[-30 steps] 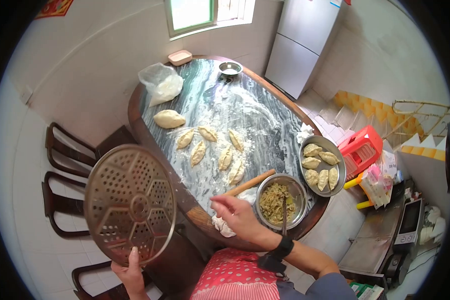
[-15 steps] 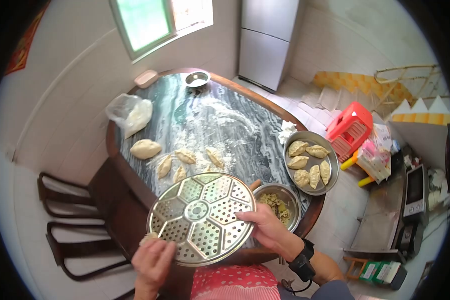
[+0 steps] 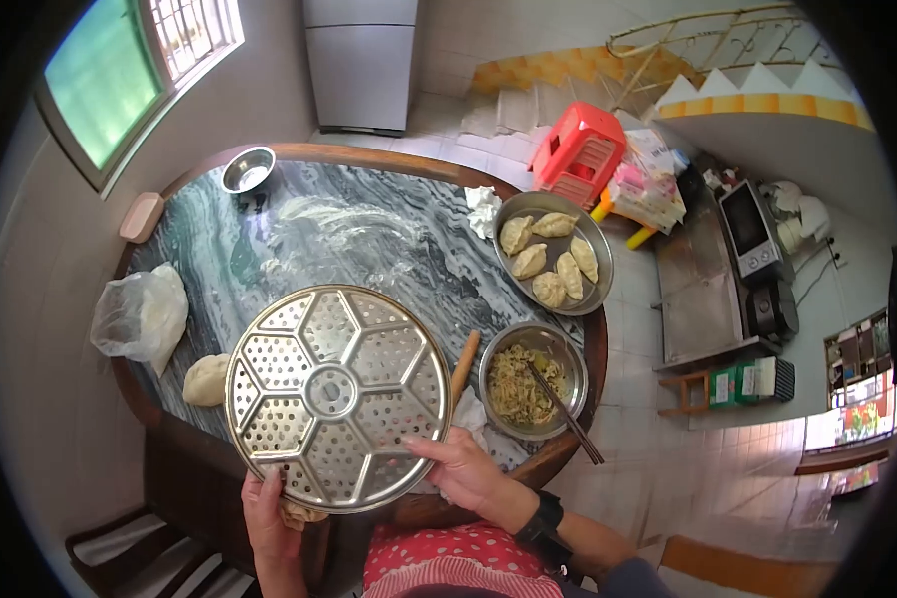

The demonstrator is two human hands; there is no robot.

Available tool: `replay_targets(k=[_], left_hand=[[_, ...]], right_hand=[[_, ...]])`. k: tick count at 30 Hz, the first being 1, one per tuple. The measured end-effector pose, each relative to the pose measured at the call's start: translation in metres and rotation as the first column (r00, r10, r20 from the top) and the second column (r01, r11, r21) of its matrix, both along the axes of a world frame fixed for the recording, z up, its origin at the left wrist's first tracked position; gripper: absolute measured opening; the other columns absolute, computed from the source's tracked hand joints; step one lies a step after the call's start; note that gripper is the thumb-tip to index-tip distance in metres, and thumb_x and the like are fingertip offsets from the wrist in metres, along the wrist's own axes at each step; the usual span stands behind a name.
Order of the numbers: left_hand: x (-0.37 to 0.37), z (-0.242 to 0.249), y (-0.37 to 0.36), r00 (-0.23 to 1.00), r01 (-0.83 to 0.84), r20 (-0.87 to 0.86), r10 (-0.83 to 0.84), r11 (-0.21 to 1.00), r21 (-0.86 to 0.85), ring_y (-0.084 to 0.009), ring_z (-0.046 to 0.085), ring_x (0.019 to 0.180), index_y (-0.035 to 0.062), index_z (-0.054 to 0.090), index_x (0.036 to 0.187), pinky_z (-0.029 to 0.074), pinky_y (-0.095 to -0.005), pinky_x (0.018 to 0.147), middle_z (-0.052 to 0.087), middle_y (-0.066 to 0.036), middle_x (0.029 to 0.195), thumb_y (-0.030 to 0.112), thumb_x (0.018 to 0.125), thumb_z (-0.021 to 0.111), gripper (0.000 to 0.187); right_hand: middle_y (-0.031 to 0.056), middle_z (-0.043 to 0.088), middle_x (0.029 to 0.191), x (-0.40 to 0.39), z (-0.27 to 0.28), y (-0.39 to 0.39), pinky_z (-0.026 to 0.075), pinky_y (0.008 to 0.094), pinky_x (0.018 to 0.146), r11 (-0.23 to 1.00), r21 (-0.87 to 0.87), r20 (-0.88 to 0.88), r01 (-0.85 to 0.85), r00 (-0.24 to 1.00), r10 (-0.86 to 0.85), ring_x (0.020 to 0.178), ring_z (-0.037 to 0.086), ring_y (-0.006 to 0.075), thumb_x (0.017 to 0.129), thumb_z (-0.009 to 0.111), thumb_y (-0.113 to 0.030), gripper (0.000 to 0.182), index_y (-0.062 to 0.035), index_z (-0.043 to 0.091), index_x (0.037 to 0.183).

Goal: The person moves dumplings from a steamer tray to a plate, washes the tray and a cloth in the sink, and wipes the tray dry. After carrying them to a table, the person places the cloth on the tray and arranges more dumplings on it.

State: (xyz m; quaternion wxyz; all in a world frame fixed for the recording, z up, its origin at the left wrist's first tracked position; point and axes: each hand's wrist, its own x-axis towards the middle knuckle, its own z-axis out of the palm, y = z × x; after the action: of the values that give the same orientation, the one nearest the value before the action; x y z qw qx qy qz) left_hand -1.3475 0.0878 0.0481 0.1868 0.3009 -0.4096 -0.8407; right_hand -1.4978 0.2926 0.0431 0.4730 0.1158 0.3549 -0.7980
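A round metal steamer rack (image 3: 329,434), with holes punched in wedge-shaped panels, is held up over the near part of the table. My right hand (image 3: 460,470) grips its lower right edge, thumb on top and fingers underneath. At the lower left rim, my left hand (image 3: 269,513) is closed with the thumb over the edge. A crumpled beige thing (image 3: 302,514) shows below the rim beside my left hand; I cannot tell what it is. The rack hides the dumplings behind it, while a lump of dough (image 3: 206,381) sticks out at its left.
Several dumplings lie in a round metal pan (image 3: 605,235). Nearer me are a bowl of filling (image 3: 533,384) with chopsticks (image 3: 562,409) and a rolling pin (image 3: 465,364). A plastic bag (image 3: 142,317), small metal bowl (image 3: 248,170) and floured marble table (image 3: 339,214) lie beyond.
My view has turned right. The rack has moved left and up over the table, covering the loose dumplings. My left hand has come from beside the rack onto its rim.
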Motion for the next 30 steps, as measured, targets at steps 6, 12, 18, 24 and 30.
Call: replay_targets(k=[6, 12, 18, 24, 30], left_hand=[[0.004, -0.013, -0.026, 1.0, 0.006, 0.02, -0.008, 0.994, 0.11, -0.0191, 0.065, 0.098, -0.0021, 0.05, 0.125, 0.054, -0.0317, 0.085, 0.063, -0.013, 0.115, 0.008, 0.092, 0.056, 0.035], [0.011, -0.013, -0.053, 0.999, -0.037, 0.017, 0.035, 0.996, 0.083, -0.0194, 0.065, 0.099, -0.0012, 0.048, 0.128, 0.055, -0.0328, 0.086, 0.062, -0.012, 0.116, 0.008, 0.093, 0.055, 0.037], [-0.012, -0.007, -0.058, 0.997, -0.035, -0.06, 0.037, 0.999, 0.035, -0.0209, 0.062, 0.107, -0.0007, 0.043, 0.132, 0.052, -0.0349, 0.092, 0.058, -0.014, 0.124, 0.006, 0.095, 0.052, 0.039], [-0.043, -0.005, -0.054, 0.984, -0.136, -0.113, 0.139, 0.99, 0.031, -0.0196, 0.061, 0.108, 0.0006, 0.045, 0.13, 0.052, -0.034, 0.092, 0.059, -0.012, 0.123, 0.006, 0.095, 0.052, 0.036], [-0.033, 0.026, -0.078, 0.911, -0.348, -0.229, 0.344, 0.937, 0.021, -0.0216, 0.06, 0.11, 0.005, 0.05, 0.128, 0.052, -0.0382, 0.093, 0.059, -0.011, 0.124, 0.012, 0.097, 0.052, 0.033]], right_hand=[[0.0099, 0.065, 0.106, 0.013, -0.004, -0.014, 0.054, 0.0343, 0.084, 0.996, 0.032, 0.01, 0.083, 0.996, -0.083, 0.096, 0.064, 0.0168, 0.093, 0.06, -0.014, 0.034, 0.0015, 0.053, 0.122], [0.0124, 0.064, 0.101, 0.021, -0.034, 0.064, 0.054, 0.0358, 0.074, 0.893, 0.348, 0.013, 0.286, 0.951, -0.31, 0.087, 0.062, 0.0201, 0.092, 0.06, -0.016, 0.026, -0.0014, 0.054, 0.113], [0.0116, 0.062, 0.092, 0.022, -0.097, 0.136, 0.053, 0.0422, 0.071, 0.605, 0.577, -0.028, 0.549, 0.754, -0.657, 0.083, 0.062, 0.0229, 0.089, 0.064, -0.018, 0.023, -0.0035, 0.055, 0.104], [0.0108, 0.061, 0.084, 0.002, -0.114, 0.143, 0.054, 0.041, 0.066, 0.543, 0.612, -0.125, 0.575, 0.748, -0.652, 0.076, 0.062, 0.0244, 0.086, 0.065, -0.013, 0.014, -0.0028, 0.057, 0.092], [0.0071, 0.054, 0.075, 0.01, -0.118, 0.171, 0.055, 0.0398, 0.063, 0.481, 0.647, -0.148, 0.591, 0.717, -0.681, 0.067, 0.059, 0.0211, 0.084, 0.062, -0.006, 0.008, -0.0026, 0.056, 0.088]])
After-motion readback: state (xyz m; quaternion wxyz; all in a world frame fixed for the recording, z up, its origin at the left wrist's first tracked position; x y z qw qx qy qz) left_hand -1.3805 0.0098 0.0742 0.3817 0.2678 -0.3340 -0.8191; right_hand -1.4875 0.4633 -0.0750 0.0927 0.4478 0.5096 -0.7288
